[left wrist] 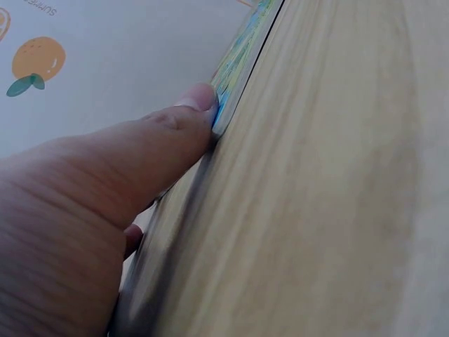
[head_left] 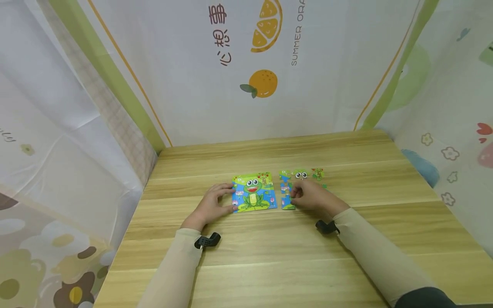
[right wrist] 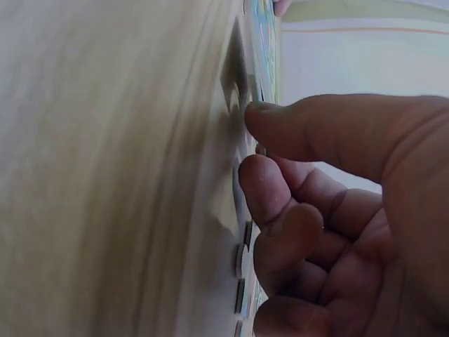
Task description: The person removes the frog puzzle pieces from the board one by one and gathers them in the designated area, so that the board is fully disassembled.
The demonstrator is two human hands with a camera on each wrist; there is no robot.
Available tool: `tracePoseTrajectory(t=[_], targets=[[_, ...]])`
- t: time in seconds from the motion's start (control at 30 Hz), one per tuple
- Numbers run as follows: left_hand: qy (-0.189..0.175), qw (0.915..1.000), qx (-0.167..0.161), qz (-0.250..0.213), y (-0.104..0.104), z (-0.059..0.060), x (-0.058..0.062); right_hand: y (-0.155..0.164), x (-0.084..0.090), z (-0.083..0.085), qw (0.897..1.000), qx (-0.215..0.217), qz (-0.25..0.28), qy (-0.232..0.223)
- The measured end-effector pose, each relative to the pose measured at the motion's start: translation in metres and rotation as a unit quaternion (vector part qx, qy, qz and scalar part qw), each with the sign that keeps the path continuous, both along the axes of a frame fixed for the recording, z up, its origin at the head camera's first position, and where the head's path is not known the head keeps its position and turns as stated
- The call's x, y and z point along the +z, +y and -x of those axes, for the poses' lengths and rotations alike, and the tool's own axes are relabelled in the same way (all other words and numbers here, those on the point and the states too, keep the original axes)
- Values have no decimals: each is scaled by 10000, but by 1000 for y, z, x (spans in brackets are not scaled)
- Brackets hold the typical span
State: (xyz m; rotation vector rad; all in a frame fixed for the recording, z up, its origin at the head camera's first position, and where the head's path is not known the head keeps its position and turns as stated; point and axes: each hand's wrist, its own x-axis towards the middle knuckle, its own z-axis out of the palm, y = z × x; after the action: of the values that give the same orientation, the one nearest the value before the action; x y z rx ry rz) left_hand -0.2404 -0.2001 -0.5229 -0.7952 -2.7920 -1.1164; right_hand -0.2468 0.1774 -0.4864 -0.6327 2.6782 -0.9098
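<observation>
**Frog puzzle under both hands on a wooden table**

On the wooden table (head_left: 269, 256), near its middle, a square frog picture board (head_left: 254, 192), lying flat. Against its left edge, the left hand (head_left: 213, 206): forefinger at the upper corner, thumb at the lower corner, holding the board by the edge between them. In the left wrist view, thumb tip pressed right against the blue rim of the board (left wrist: 235, 67).

Just to the right of the board, a cluster of loose puzzle pieces (head_left: 300, 175) laid flat, some joined, some slightly apart. Over the lower part of the cluster, the right hand (head_left: 313, 197), fingers curled, fingertips on a blue-and-green piece (head_left: 287, 203) at the near left corner. In the right wrist view, thumb and forefinger (right wrist: 270, 186) bent close together at the edges of the pieces (right wrist: 242, 260); a narrow pinch, though whether a piece is truly gripped or merely pressed cannot be told.

Behind and on both sides, printed cloth walls with an orange (head_left: 263, 83) and a lemon slice (head_left: 266, 26)
</observation>
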Motion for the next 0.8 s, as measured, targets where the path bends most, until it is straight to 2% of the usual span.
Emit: tracePoseTrajectory(t=[0.27,0.8], targets=[[110,9999,6,-26,-1,0,-3,2,1,0,9999,68,-58,-49],[47,10000,22,29,0,0,-2,3,1,0,9999,63,43,-110]])
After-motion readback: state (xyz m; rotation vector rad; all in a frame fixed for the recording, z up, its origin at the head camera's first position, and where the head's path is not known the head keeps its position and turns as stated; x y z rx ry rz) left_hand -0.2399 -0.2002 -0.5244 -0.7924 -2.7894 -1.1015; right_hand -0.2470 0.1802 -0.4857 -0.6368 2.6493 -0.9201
